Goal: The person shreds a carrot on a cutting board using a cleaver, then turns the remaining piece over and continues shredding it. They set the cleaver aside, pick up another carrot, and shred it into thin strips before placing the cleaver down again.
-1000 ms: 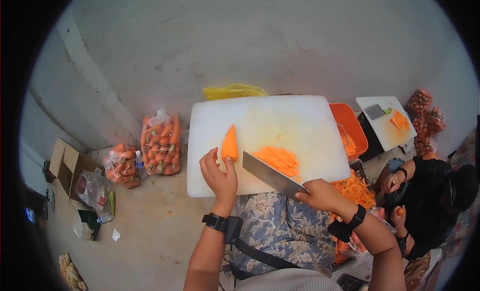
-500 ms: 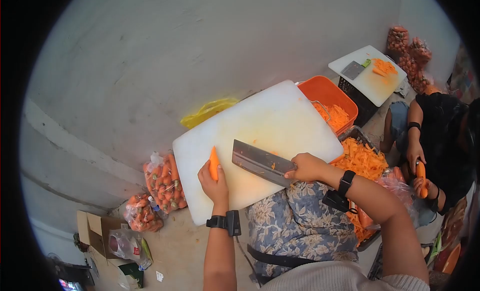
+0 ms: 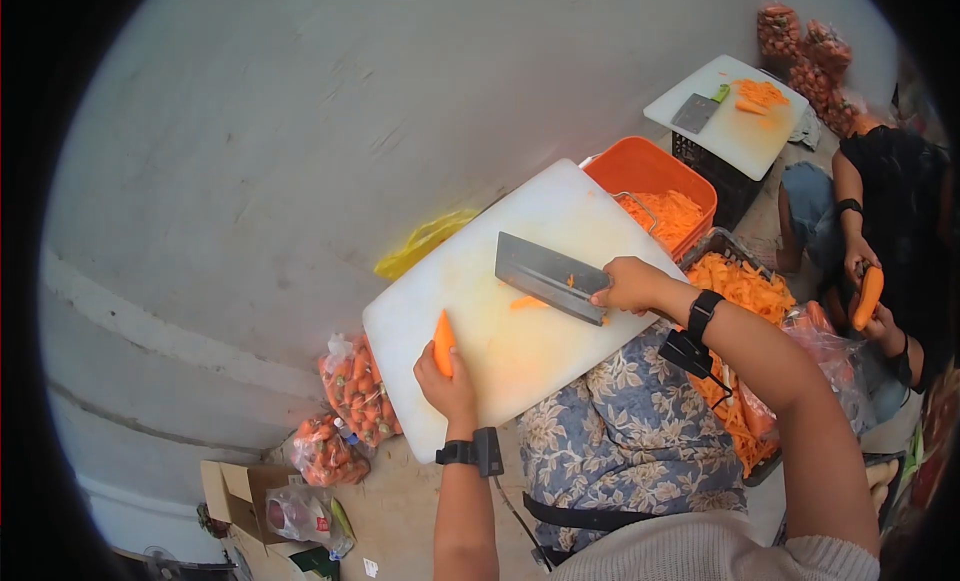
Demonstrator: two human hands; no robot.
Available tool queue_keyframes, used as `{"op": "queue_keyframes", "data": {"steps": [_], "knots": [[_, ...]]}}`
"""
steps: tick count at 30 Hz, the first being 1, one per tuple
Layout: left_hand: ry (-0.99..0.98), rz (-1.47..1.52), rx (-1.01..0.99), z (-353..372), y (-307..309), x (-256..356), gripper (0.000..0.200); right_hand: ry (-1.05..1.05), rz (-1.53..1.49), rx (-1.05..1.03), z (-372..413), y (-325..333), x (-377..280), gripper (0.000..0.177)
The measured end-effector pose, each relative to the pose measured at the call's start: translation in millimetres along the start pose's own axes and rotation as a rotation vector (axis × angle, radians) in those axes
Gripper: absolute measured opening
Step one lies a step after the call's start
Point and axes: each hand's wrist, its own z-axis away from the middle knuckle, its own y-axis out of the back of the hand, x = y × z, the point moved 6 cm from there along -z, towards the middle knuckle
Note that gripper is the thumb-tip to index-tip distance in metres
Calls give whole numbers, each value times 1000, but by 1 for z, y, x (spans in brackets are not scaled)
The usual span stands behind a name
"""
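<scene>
A white cutting board (image 3: 500, 381) lies tilted across the view in front of me. Near its left side my left hand (image 3: 446, 383) is closed around a peeled carrot (image 3: 444, 341), its pointed end facing away from me. My right hand (image 3: 635, 284) grips the handle of a cleaver (image 3: 545, 273). The broad blade is over the middle of the board, to the right of the carrot and apart from it. Bits of carrot cling to the blade, and a carrot slice (image 3: 528, 302) shows beside its lower edge.
An orange bucket (image 3: 640, 156) of carrot shreds stands behind the board. To the right is a black crate (image 3: 725, 243) of peelings. Bagged carrots (image 3: 358, 391) sit at left. A co-worker at right holds a carrot (image 3: 869, 299). Behind, another board (image 3: 735, 146) bears a cleaver.
My right hand has carried the cleaver rightward, farther from the carrot. A slice beside the blade is now plainer to see. My left hand keeps its hold. The whole view has shifted slightly.
</scene>
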Motion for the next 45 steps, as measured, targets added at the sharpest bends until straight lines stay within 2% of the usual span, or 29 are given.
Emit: {"op": "queue_keyframes", "data": {"steps": [3,6,8,10,14,16,17,18,20,21,26,30,34,38,40,43,45], "knots": [[20,11,-8,0,0,0,40,-51,-46,98,-15,27,25,40],[24,37,-2,1,-2,-4,40,-70,-184,308,-22,63,54,39],[15,43,26,2,-1,-3,39,-70,-195,351,-27,83,69,38],[25,42,24,1,1,-1,38,-132,89,596,-25,113,76,36],[27,39,52,0,2,-4,38,-172,39,697,-16,125,78,44],[15,22,47,0,1,-4,38,-122,161,745,-18,119,78,43],[27,28,49,1,0,-4,38,15,256,784,-23,111,75,43],[33,35,47,0,0,-4,38,13,260,781,-13,103,63,43],[33,36,32,1,0,-5,38,-44,-224,527,2,64,26,39],[34,36,35,1,0,-4,38,-19,-262,450,-1,47,16,39],[61,47,34,2,1,-5,38,36,-344,47,3,-28,-31,36],[19,84,33,3,1,-7,38,49,-230,-51,-12,-50,-24,37],[26,88,12,2,0,-7,39,-50,-315,41,-19,-20,5,36],[64,102,9,4,3,-2,39,-137,-314,299,-18,51,62,36],[69,80,-8,0,4,-1,39,-109,-392,508,-6,88,75,34],[43,66,26,1,3,-2,41,-90,-530,616,-6,119,107,29],[33,64,19,-1,3,-3,42,-100,-608,565,-3,120,120,29]]}}
